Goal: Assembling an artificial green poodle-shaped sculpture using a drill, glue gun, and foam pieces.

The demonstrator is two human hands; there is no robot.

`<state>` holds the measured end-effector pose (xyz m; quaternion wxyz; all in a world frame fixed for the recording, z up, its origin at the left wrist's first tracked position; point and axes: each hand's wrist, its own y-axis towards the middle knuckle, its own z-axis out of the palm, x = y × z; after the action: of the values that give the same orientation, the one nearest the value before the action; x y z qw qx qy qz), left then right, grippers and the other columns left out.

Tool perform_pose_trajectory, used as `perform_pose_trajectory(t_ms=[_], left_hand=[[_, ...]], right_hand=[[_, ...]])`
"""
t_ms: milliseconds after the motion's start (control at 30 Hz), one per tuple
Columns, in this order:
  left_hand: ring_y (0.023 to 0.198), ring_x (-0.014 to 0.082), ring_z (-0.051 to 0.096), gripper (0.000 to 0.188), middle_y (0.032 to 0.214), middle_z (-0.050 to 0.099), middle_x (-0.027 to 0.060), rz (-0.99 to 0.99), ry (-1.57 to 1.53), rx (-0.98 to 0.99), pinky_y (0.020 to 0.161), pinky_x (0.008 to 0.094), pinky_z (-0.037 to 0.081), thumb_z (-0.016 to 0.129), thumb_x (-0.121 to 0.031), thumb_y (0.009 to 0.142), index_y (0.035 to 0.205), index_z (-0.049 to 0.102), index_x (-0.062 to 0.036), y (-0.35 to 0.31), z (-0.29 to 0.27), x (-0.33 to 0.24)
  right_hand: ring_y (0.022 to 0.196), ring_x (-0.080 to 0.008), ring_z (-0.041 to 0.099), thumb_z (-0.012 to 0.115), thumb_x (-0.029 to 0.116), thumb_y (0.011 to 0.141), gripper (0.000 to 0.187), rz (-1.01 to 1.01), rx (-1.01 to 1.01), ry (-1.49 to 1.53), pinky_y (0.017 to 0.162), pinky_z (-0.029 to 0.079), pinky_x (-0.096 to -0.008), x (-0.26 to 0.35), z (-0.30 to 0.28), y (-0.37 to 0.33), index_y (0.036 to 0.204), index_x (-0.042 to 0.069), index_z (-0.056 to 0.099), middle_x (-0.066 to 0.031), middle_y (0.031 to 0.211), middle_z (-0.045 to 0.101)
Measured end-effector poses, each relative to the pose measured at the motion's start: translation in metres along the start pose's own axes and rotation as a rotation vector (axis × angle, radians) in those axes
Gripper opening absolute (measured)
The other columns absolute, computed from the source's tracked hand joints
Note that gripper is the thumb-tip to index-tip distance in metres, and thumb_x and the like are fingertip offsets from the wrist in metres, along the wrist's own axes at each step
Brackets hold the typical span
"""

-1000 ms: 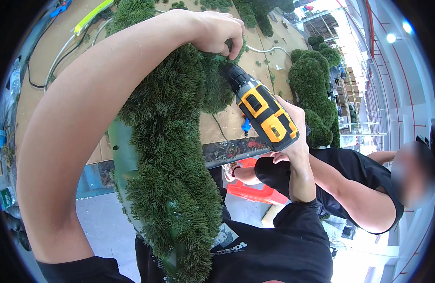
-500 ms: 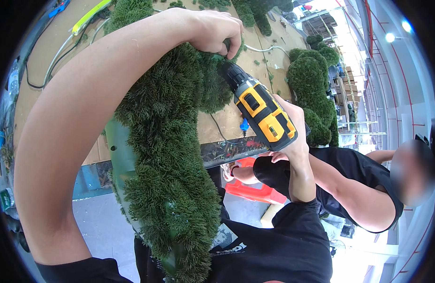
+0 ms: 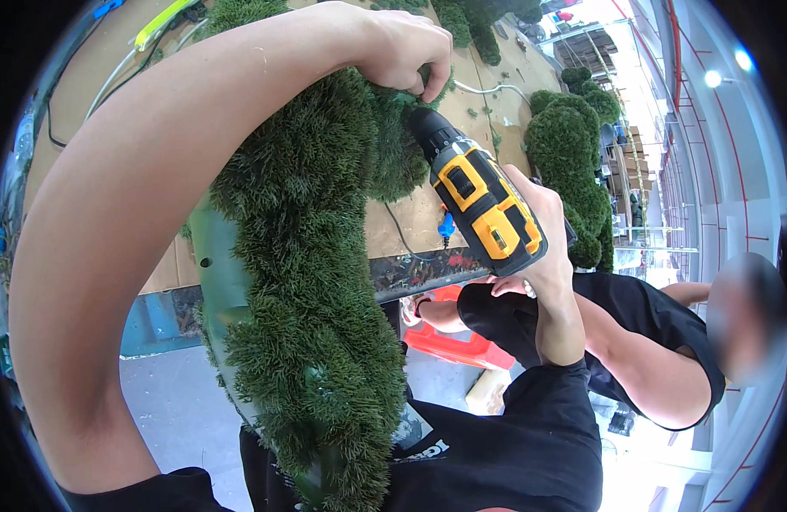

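Observation:
My right hand (image 3: pixel 543 224) grips a yellow-and-black cordless drill (image 3: pixel 487 200), its black chuck pointing up and left into the greenery. Just beyond the chuck is my left hand (image 3: pixel 410 53), fingers bent and pinched together at the foliage; what they hold is hidden. A long piece of artificial topiary (image 3: pixel 312 256), dense dark green foliage on a smooth pale-green base (image 3: pixel 221 260), runs from the table down against my body. Beneath my left hand, a smaller leafy part (image 3: pixel 399 158) adjoins it. The drill's tip is out of sight among the leaves.
The brown-covered table (image 3: pixel 410 229) carries cables and leafy scraps. More topiary (image 3: pixel 566 141) stands at its right. A person in black (image 3: pixel 650 341) sits close on the right, near a red stool (image 3: pixel 457 341). A blue-ended cord (image 3: pixel 445 226) hangs by the table edge.
Both hands and the drill sit slightly farther right in view, with the drill still at the foliage. The chuck's ridges look smoother now. Both grips are unchanged.

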<state>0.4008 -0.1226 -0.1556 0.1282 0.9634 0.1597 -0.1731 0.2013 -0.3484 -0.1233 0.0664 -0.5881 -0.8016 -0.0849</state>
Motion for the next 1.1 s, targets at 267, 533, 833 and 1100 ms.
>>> perform_pose_trajectory(t_ms=[267,533,833,1100], left_hand=[[0.108,0.0333,0.065,0.019,0.109,0.073,0.0133,-0.046,0.013,-0.019,0.092,0.0433,0.053,0.069,-0.006,0.081,0.095,0.082,-0.0099,-0.003,-0.001,-0.003],[0.128,0.0324,0.057,0.011,0.138,0.059,0.0144,-0.063,0.030,-0.108,0.107,0.0428,0.046,0.072,-0.009,0.085,0.091,0.080,-0.0149,0.000,0.012,0.001],[0.131,0.0344,0.056,0.012,0.142,0.058,0.0154,-0.073,0.012,-0.122,0.110,0.0434,0.045,0.073,-0.010,0.085,0.093,0.081,-0.0143,-0.007,0.013,0.001],[0.135,0.0334,0.053,0.013,0.144,0.056,0.0150,-0.100,0.010,-0.095,0.112,0.0434,0.044,0.073,-0.011,0.087,0.095,0.082,-0.0156,-0.006,0.006,-0.006]], right_hand=[[0.074,-0.0419,0.067,0.081,0.031,0.075,0.039,0.003,0.017,-0.021,0.066,0.049,-0.0438,0.014,-0.002,0.003,0.093,0.003,0.060,-0.0204,0.075,0.065],[0.074,-0.0411,0.068,0.079,0.029,0.077,0.035,-0.043,0.001,-0.167,0.065,0.049,-0.0463,0.023,-0.010,0.004,0.093,0.004,0.060,-0.0198,0.076,0.066],[0.081,-0.0383,0.071,0.077,0.028,0.079,0.036,-0.064,-0.005,-0.224,0.071,0.053,-0.0474,0.023,0.004,0.015,0.103,0.004,0.064,-0.0192,0.083,0.070],[0.081,-0.0390,0.070,0.079,0.026,0.077,0.037,-0.078,-0.053,-0.167,0.068,0.052,-0.0474,0.020,-0.001,0.003,0.103,0.003,0.064,-0.0200,0.083,0.069]])
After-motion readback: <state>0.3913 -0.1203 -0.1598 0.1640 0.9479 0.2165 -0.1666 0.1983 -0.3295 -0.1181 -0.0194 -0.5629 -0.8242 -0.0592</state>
